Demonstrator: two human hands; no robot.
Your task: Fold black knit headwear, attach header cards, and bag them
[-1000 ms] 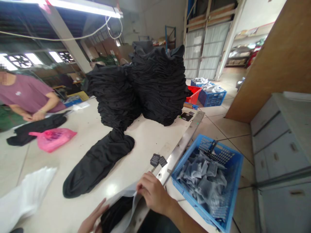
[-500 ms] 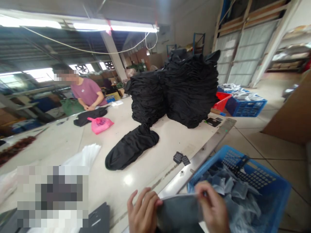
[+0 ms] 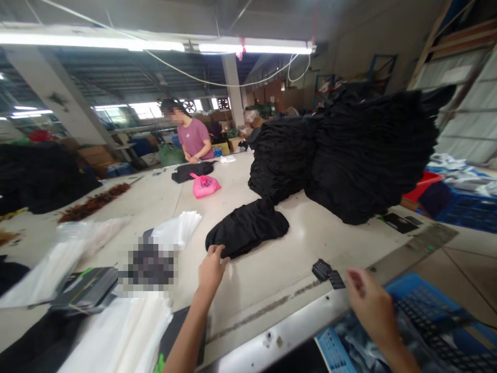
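My left hand (image 3: 212,269) reaches over the table to the near edge of a small pile of folded black garments (image 3: 248,228). Its fingertips are at the cloth, with thumb and fingers apart; no firm hold shows. My right hand (image 3: 370,305), smeared by motion, hovers at the table's metal edge above a blue plastic crate (image 3: 438,311). Its fingers look loosely curled, and nothing visible is in them. Clear-bagged dark packages (image 3: 365,336) fill the crate. Small black tags (image 3: 328,272) lie on the table just left of my right hand.
Tall stacks of black garments (image 3: 368,150) stand at the back right. White plastic bags (image 3: 120,331) and dark printed cards (image 3: 85,290) lie at the left. A pink bag (image 3: 205,185) sits farther back, near a co-worker (image 3: 194,137) across the table. Another blue crate (image 3: 466,210) stands on the floor.
The dark bagged package that both hands held is out of them. My left hand has moved forward to the garment pile, my right hand off to the right. The view has turned left.
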